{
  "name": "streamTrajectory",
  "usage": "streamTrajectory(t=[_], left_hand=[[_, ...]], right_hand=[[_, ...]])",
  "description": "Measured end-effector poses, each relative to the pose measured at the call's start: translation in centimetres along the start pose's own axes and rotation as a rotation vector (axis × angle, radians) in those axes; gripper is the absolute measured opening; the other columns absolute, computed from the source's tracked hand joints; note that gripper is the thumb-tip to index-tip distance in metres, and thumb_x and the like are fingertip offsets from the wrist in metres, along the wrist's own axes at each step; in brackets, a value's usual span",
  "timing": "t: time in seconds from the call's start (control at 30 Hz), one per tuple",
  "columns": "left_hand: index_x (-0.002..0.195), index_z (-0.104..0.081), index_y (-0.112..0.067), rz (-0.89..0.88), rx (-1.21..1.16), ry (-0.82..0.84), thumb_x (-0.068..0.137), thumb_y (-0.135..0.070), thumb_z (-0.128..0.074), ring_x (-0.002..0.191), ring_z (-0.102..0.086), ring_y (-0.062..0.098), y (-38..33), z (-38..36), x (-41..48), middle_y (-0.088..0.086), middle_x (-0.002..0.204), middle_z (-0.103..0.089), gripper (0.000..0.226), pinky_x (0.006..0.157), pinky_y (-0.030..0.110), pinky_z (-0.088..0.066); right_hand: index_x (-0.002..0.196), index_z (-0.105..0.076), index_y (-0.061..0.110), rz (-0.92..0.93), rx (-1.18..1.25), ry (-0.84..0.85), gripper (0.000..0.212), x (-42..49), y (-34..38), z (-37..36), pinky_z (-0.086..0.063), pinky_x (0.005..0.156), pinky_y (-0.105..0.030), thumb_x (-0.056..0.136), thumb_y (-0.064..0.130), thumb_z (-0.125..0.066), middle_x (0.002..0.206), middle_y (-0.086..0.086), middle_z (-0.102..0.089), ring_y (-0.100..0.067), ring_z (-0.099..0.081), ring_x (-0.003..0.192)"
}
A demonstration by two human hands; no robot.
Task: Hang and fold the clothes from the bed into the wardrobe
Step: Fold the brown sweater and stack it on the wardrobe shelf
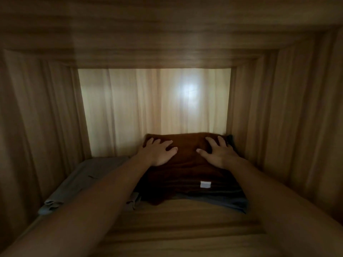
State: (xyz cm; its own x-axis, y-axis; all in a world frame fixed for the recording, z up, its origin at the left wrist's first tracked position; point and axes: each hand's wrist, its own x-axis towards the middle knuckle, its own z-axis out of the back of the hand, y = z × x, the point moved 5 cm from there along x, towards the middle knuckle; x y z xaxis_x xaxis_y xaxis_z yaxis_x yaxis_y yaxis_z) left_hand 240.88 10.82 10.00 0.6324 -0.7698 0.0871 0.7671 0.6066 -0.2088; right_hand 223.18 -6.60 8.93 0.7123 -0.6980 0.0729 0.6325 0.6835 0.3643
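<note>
Brown folded garment point(187, 169) lies at the right of the wardrobe shelf point(185, 210), on 1 dark blue garment point(235, 203). Its far edge meets the back panel point(148, 108); its right edge is near the right wall point(278, 127). Left hand point(157, 152) and right hand point(218, 153) press flat on it, fingers point(157, 142) spread wide, gripping nothing. 1 grey folded garment point(81, 180) lies just beside, at left. Shelf wood shows in front of the stack.

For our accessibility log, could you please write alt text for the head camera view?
A left hand and right hand press flat on a folded brown garment atop darker clothes on a wardrobe shelf. A grey garment lies to its left.
</note>
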Motion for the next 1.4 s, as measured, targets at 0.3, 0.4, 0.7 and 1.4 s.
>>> streamTrajectory(t=[0.3, 0.4, 0.7, 1.4], left_hand=[[0.153, -0.018, -0.051, -0.022, -0.021, -0.017, 0.068, -0.092, -0.007, 0.154, -0.003, 0.030, 0.2, 0.2, -0.3, 0.001, 0.167, -0.013, 0.095, 0.121, 0.057, -0.008], [0.155, -0.014, -0.049, -0.040, -0.021, -0.020, 0.079, -0.090, -0.012, 0.154, 0.002, 0.027, 0.1, 0.2, -1.7, 0.000, 0.168, -0.008, 0.086, 0.121, 0.057, -0.005], [0.160, -0.004, -0.033, -0.017, 0.029, 0.149, 0.093, -0.077, -0.030, 0.154, -0.001, 0.026, 0.8, 1.6, -11.9, 0.003, 0.168, 0.002, 0.085, 0.124, 0.045, -0.008], [0.153, -0.038, -0.022, -0.042, 0.017, 0.157, 0.098, -0.054, -0.050, 0.139, -0.039, 0.022, -4.4, 1.6, -34.6, 0.003, 0.156, -0.037, 0.064, 0.111, 0.031, -0.035]], right_hand=[[0.155, 0.006, 0.053, -0.023, 0.032, 0.037, 0.097, -0.5, -0.2, -0.4, -0.002, 0.123, -0.057, 0.075, 0.097, -0.025, 0.166, 0.003, 0.024, -0.035, 0.011, 0.153], [0.155, 0.012, 0.050, -0.037, -0.033, 0.059, 0.091, -2.0, -0.2, -0.6, 0.002, 0.123, -0.057, 0.081, 0.092, -0.020, 0.164, -0.001, 0.029, -0.036, 0.014, 0.153], [0.161, -0.020, 0.028, 0.070, -0.033, 0.228, 0.081, -12.4, 0.2, 1.0, -0.022, 0.123, -0.037, 0.095, 0.070, -0.042, 0.167, -0.004, -0.018, -0.027, -0.023, 0.151], [0.151, -0.042, 0.023, 0.246, -0.223, 0.189, 0.069, -33.7, 0.1, 3.3, -0.037, 0.100, -0.025, 0.095, 0.061, -0.053, 0.155, -0.002, -0.042, -0.023, -0.043, 0.138]])
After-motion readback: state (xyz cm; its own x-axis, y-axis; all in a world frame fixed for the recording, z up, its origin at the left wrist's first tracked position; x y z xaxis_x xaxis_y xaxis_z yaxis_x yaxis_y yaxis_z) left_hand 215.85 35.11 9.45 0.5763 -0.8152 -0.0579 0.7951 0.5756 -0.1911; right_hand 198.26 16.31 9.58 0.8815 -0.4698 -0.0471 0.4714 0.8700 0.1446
